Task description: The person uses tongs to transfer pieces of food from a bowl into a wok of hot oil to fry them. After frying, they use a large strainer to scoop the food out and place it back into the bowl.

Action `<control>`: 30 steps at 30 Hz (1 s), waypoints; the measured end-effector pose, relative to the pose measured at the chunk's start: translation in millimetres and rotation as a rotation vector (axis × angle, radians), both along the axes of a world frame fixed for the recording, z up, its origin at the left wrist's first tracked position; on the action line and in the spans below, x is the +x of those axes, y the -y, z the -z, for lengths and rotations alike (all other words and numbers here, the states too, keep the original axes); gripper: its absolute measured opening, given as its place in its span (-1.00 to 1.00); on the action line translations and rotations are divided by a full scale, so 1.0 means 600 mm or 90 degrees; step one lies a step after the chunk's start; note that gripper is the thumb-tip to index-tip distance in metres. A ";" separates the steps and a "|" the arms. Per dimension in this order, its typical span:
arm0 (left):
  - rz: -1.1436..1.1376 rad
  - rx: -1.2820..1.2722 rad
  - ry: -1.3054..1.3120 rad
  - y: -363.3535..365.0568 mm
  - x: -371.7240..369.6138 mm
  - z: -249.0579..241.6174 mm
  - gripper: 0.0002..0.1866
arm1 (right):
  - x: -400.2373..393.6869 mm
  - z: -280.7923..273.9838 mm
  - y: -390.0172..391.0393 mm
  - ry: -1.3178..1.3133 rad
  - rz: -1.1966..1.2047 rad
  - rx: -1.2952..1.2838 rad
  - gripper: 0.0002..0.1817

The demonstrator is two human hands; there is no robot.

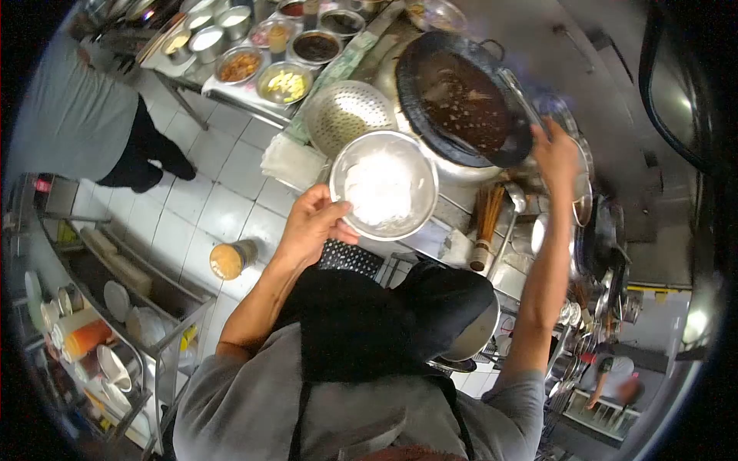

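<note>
My left hand [314, 227] grips the near-left rim of a round metal bowl [429, 181], with the thumb over the edge. White contents [378, 187] lie in the bowl and look overexposed. My right hand [555, 154] is closed round a long metal handle [521, 94] at the right side of a black wok [410, 77]. The handle reaches over the wok's rim; the kind of tool on its end cannot be made out. Dark, bubbling liquid [461, 100] fills the wok. A perforated metal strainer [350, 115] sits left of the wok, partly behind the bowl.
Bowls of ingredients, including yellow pieces [284, 84] and dark sauce [316, 48], crowd the side table. A bamboo brush [487, 219] and a ladle [513, 201] lie near the stove's front edge. A tub [231, 260] stands on the tiled floor. Another person [84, 115] stands at left, one more [611, 376] far right.
</note>
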State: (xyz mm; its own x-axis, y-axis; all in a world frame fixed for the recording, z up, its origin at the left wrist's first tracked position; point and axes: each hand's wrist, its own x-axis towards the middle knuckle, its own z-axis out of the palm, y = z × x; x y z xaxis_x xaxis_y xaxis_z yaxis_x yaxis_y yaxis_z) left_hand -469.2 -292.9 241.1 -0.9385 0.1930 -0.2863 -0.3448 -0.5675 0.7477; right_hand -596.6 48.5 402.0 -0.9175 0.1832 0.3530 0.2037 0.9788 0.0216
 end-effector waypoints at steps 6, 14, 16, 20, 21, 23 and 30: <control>0.015 0.046 -0.038 -0.018 -0.014 -0.008 -0.92 | 0.192 -0.080 0.098 0.102 -0.282 -0.085 -0.70; 0.068 0.005 -0.096 -0.033 -0.020 -0.038 -0.91 | 0.217 -0.062 0.148 0.115 -0.294 0.023 -0.69; 0.089 -0.023 -0.093 -0.030 -0.022 -0.041 -0.88 | 0.205 -0.053 0.143 0.127 -0.314 0.018 -0.70; 0.091 -0.024 -0.090 -0.026 -0.029 -0.036 -0.88 | 0.196 -0.053 0.138 0.117 -0.327 0.013 -0.74; 0.083 -0.025 -0.087 -0.026 -0.033 -0.024 -0.89 | 0.195 -0.057 0.136 0.119 -0.331 0.013 -0.74; 0.071 -0.025 -0.084 -0.024 -0.041 -0.009 -0.90 | 0.195 -0.071 0.134 0.083 -0.318 0.018 -0.76; -0.008 -0.023 -0.033 -0.015 -0.055 0.050 -0.92 | 0.178 -0.105 0.089 -0.017 -0.251 -0.070 -0.74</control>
State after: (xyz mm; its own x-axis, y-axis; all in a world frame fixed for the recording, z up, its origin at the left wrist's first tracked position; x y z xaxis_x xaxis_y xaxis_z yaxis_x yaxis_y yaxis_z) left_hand -502.3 -284.2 211.3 -0.9545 0.1718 -0.2437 -0.2982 -0.5432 0.7849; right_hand -490.1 -4.6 464.8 -0.9156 -0.1433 0.3758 -0.1889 0.9781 -0.0874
